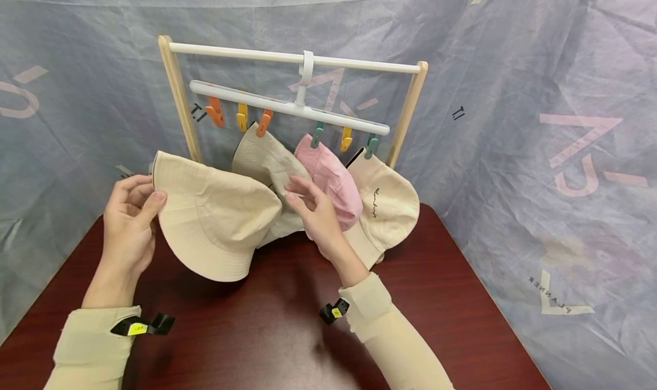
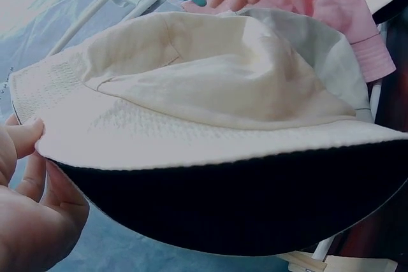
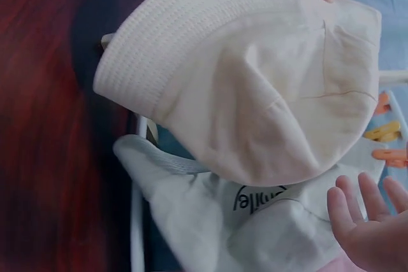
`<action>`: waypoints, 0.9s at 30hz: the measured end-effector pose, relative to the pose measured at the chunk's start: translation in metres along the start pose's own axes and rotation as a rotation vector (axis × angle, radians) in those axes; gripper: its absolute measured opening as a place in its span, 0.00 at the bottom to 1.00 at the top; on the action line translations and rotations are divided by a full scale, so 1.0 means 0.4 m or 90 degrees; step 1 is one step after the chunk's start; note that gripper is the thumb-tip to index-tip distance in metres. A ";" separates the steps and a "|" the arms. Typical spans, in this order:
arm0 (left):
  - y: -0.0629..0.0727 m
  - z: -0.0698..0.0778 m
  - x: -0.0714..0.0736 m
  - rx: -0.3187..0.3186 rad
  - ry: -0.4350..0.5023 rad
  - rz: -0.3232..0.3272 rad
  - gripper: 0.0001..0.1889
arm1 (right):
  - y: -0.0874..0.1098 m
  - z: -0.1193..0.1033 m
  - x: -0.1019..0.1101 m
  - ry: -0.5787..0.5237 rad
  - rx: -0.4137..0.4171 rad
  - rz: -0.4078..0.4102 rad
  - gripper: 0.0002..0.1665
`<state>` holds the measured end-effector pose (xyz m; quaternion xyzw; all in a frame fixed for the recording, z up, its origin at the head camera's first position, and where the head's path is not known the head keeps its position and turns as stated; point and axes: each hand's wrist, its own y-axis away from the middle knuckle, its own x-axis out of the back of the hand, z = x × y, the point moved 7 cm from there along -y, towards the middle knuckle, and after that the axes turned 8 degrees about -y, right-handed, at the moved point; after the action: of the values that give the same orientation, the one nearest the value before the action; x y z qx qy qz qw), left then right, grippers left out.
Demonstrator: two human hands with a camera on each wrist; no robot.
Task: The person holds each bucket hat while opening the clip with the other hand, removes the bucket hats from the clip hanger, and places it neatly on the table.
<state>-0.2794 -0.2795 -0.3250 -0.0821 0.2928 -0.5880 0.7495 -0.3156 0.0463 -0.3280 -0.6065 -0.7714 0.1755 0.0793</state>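
Note:
My left hand (image 1: 127,222) pinches the brim of a cream bucket hat (image 1: 215,213) between thumb and fingers, holding it up at the left of the rack. Its dark underside (image 2: 242,202) shows in the left wrist view. Nothing is in my right hand (image 1: 319,216); its fingers are spread and relaxed, in front of a grey-green bucket hat (image 1: 277,159) with black lettering. That hat hangs from an orange clip (image 1: 264,123), partly hidden behind the cream one. A pink bucket hat (image 1: 333,179) and a cream hat with black script (image 1: 392,207) hang farther right from green clips.
A wooden-legged rack (image 1: 177,99) with a white top rod carries a white clip hanger (image 1: 241,97). An orange clip (image 1: 214,112) and two yellow clips, one at the left (image 1: 242,117), hold nothing. The rack stands on a dark red table (image 1: 246,338) before a grey cloth backdrop.

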 end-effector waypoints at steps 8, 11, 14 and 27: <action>0.012 -0.009 0.003 0.004 0.043 0.026 0.16 | 0.034 0.063 0.014 -0.049 -0.023 0.032 0.27; 0.019 -0.011 0.006 0.005 0.046 0.030 0.16 | 0.043 0.083 0.018 -0.064 -0.029 0.036 0.28; 0.023 -0.012 0.009 0.004 0.049 0.033 0.16 | 0.048 0.102 0.022 -0.077 -0.032 0.040 0.28; 0.030 -0.017 0.013 -0.001 0.102 0.053 0.15 | 0.071 0.163 0.019 -0.081 -0.061 0.057 0.27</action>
<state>-0.2723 -0.2792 -0.3379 -0.0230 0.3554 -0.5607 0.7475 -0.3136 0.0482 -0.3993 -0.6312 -0.7544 0.1801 -0.0070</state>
